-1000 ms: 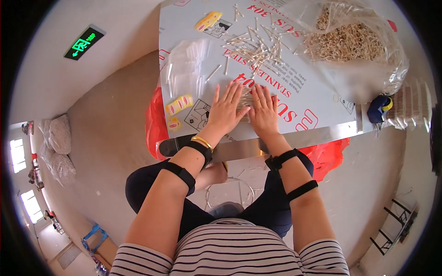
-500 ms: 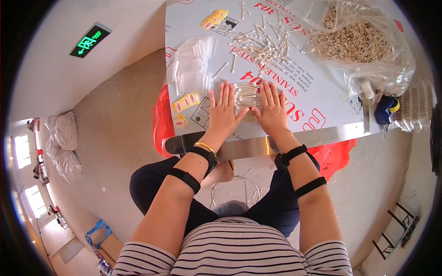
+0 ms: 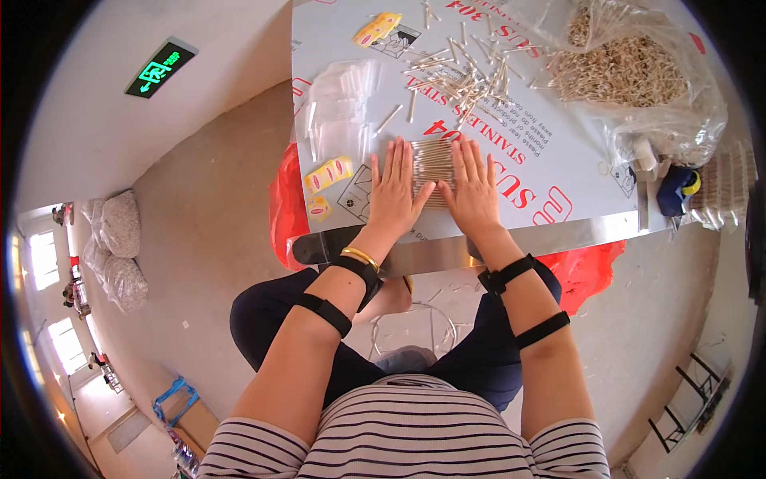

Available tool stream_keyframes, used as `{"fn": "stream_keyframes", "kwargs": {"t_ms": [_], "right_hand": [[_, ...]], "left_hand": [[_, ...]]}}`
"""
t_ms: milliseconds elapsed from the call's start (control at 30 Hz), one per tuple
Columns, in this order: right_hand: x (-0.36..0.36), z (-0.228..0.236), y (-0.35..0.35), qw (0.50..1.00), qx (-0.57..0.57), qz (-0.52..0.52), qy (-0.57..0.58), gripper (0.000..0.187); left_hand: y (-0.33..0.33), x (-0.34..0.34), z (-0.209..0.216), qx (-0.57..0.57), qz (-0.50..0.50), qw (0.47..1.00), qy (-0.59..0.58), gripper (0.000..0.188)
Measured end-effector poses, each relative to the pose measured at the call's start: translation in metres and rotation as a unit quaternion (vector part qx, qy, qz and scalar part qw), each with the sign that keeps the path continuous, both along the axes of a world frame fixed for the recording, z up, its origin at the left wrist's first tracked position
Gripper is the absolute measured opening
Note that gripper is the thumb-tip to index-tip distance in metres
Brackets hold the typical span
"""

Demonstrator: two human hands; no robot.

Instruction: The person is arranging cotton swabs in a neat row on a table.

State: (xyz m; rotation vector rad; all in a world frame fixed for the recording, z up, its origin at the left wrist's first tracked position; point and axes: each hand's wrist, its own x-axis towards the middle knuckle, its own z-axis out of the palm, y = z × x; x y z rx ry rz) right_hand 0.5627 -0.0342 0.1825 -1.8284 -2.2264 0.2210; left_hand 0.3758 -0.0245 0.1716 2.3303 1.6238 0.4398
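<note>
A neat row of cotton swabs (image 3: 433, 162) lies flat on the table between my two hands. My left hand (image 3: 393, 190) rests flat along the row's left ends, fingers stretched out. Against the right ends lies my right hand (image 3: 472, 190), also flat with its fingers extended. Both thumbs point inward over the near part of the row. Farther off, a loose pile of cotton swabs (image 3: 471, 88) is scattered on the table. Clear plastic bags (image 3: 343, 104) lie in a stack left of my left hand, with yellow printed cards (image 3: 329, 174) just nearer.
A large clear bag of cotton swabs (image 3: 622, 72) sits at the table's far right. Beside the right edge is a dark blue tape dispenser (image 3: 674, 191). Another yellow card (image 3: 378, 29) lies at the far left. Red plastic (image 3: 586, 271) hangs below the table edge (image 3: 519, 242).
My hands have drawn slightly closer together, and the swabs between them lie more evenly. The whole view has shifted a little.
</note>
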Motion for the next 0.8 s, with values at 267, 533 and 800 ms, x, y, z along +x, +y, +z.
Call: {"fn": "stream_keyframes", "kwargs": {"t_ms": [267, 533, 800], "right_hand": [[-0.011, 0.003, -0.006, 0.997, -0.020, 0.071, -0.033, 0.075], [-0.018, 0.001, -0.012, 0.998, -0.029, 0.047, -0.031, 0.076], [-0.009, 0.009, -0.016, 0.994, -0.020, 0.086, -0.059, 0.070]], "left_hand": [[-0.011, -0.013, 0.000, 0.042, -0.018, 0.999, 0.016, 0.079], [-0.013, -0.013, 0.006, 0.039, -0.028, 0.998, 0.027, 0.072], [-0.012, -0.012, 0.007, 0.048, -0.030, 0.998, 0.035, 0.071]]}}
